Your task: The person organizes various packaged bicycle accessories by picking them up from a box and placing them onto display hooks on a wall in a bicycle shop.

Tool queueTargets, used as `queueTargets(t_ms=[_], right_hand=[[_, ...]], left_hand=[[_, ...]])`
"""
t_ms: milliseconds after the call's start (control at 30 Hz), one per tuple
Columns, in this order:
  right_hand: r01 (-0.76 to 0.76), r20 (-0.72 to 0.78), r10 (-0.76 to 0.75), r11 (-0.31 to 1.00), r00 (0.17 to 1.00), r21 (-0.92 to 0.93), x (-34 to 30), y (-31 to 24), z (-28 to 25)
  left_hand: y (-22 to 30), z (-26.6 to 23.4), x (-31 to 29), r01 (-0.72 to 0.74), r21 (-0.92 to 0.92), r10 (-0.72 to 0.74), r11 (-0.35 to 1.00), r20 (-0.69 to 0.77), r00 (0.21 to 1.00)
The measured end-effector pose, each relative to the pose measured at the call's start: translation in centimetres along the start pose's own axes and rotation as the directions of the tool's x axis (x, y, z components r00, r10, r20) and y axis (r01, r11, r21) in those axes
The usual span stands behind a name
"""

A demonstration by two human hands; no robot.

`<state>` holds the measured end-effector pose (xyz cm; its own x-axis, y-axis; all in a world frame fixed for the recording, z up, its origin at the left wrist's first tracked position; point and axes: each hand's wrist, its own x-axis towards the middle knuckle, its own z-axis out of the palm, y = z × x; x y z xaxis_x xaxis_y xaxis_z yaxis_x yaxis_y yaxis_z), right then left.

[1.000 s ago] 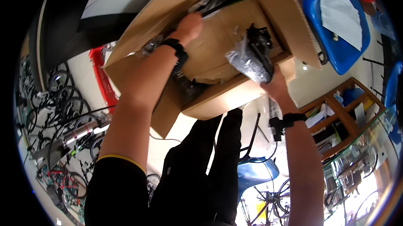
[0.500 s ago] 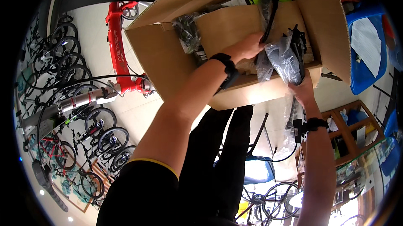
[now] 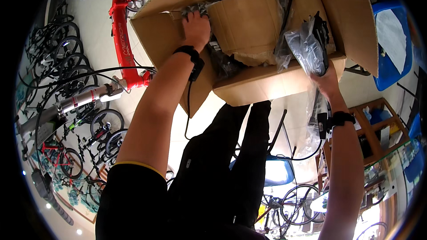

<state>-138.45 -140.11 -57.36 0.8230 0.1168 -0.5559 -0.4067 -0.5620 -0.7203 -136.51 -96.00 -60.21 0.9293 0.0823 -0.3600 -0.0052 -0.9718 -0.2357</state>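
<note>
A cardboard box (image 3: 253, 89) stands open before me. My left hand (image 3: 196, 30) is inside its left end, fingers curled over a dark part in clear plastic (image 3: 199, 7); my palm hides most of that part. My right hand (image 3: 327, 79), at the near right rim, is closed round the lower end of a black bike part (image 3: 321, 37) partly wrapped in a clear plastic bag (image 3: 304, 48); its exact kind is unclear. Between my hands lies a folded cardboard sheet (image 3: 242, 26). A thin black rod in plastic (image 3: 287, 22) lies along its right side.
Left of the box, a red bike frame (image 3: 119, 35) hangs on a silver repair-stand arm (image 3: 89, 97). Rows of bikes (image 3: 71, 57) stand farther left. At the right are a blue chair (image 3: 389, 68) with papers and a wooden shelf unit (image 3: 362, 128).
My left hand has moved left from the black rod to the plastic-wrapped part at the box's left end. My right hand keeps hold of the bagged black part.
</note>
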Motion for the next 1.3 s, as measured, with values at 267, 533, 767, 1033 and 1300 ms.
queueTargets(t_ms=[267,533,767,1033,1300], right_hand=[[-0.041,0.016,0.041,0.999,0.999,0.004,-0.2,-1.1,0.2],[-0.044,0.017,0.044,0.999,0.999,0.001,0.0,-1.3,0.1],[-0.031,0.034,0.029,0.999,0.999,0.045,0.2,-0.6,0.1],[-0.024,-0.009,0.024,1.000,1.000,0.005,-0.1,-1.2,0.1],[-0.047,-0.002,0.047,0.998,0.999,-0.044,0.3,-0.8,0.3]], left_hand=[[4.5,-4.4,-3.9,-0.069,0.034,0.055,0.997,0.311,0.949],[6.7,-8.9,-8.0,-0.224,-0.356,0.391,0.907,0.514,0.764],[5.8,-9.3,-5.8,-0.370,-0.018,0.328,0.929,0.503,0.799],[3.5,-10.1,-0.3,-0.293,-0.188,0.286,0.937,-0.065,0.956],[8.6,-10.6,0.7,-0.439,-0.711,0.235,0.549,-0.373,0.898]])
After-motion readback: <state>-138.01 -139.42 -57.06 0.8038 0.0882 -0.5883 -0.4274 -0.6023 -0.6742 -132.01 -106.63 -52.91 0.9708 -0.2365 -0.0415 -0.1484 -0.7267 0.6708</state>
